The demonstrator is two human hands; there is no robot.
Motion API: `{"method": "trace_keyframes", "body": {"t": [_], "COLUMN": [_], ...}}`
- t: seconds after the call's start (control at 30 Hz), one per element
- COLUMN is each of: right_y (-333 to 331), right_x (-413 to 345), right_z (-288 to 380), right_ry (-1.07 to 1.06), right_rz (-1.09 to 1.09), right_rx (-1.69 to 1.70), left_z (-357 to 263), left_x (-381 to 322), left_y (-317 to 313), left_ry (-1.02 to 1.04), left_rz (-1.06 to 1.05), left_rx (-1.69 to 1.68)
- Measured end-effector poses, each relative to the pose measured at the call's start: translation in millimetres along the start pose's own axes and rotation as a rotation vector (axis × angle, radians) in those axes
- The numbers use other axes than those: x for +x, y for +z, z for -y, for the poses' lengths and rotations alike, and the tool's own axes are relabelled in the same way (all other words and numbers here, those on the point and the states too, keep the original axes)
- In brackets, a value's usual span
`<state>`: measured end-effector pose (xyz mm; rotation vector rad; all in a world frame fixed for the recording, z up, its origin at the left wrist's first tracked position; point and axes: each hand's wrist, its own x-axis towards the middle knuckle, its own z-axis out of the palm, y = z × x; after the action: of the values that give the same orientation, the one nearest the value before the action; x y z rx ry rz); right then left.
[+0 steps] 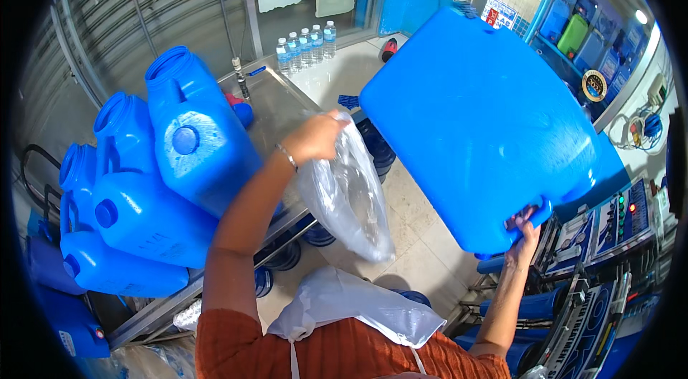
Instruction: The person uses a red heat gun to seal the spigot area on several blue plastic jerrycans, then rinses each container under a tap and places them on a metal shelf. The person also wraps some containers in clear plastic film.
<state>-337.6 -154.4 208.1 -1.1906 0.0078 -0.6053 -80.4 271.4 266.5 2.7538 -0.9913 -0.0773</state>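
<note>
My left hand (318,138) pinches the gathered edge of a clear plastic bag (355,201), which hangs down over the floor. My right hand (524,236) is closed around the handle of a large blue plastic jerrycan (473,115), held tilted in the air to the right. To the left of my left arm, three blue plastic water jugs (185,115) lean together on a stainless-steel table (277,110). Their wide top mouths are uncapped, while small blue caps close their lower spouts. The jug nearest my left arm looks wet around its spout.
Several small water bottles (306,45) line the white ledge by the glass. A black-and-silver nozzle (240,78) stands on the table's far edge. Large round blue bottles (379,150) are on the tiled floor (414,217). Along the right runs a control panel (618,217) with lit indicators and filter housings.
</note>
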Motion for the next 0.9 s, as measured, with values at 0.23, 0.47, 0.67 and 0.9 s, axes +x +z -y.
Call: {"method": "trace_keyframes", "body": {"t": [0.23, 0.47, 0.67, 0.9], "right_y": [-39, -10, 20, 22], "right_x": [-40, -3, -12, -24], "right_z": [-107, -200, -199, -152], "right_ry": [0.475, 0.444, 0.235, 0.054], "right_rz": [-0.255, -0.024, -0.024, 0.161], "right_rx": [0.418, 0.476, 0.283, -0.327], "left_z": [54, 87, 66, 31], "left_x": [44, 35, 54, 80], "left_y": [59, 43, -25, -112], "left_ry": [-0.087, -0.104, -0.367, -0.430], "left_rz": [-0.238, 0.012, -0.013, 0.060], "left_rx": [-0.119, -0.259, -0.148, -0.007]}}
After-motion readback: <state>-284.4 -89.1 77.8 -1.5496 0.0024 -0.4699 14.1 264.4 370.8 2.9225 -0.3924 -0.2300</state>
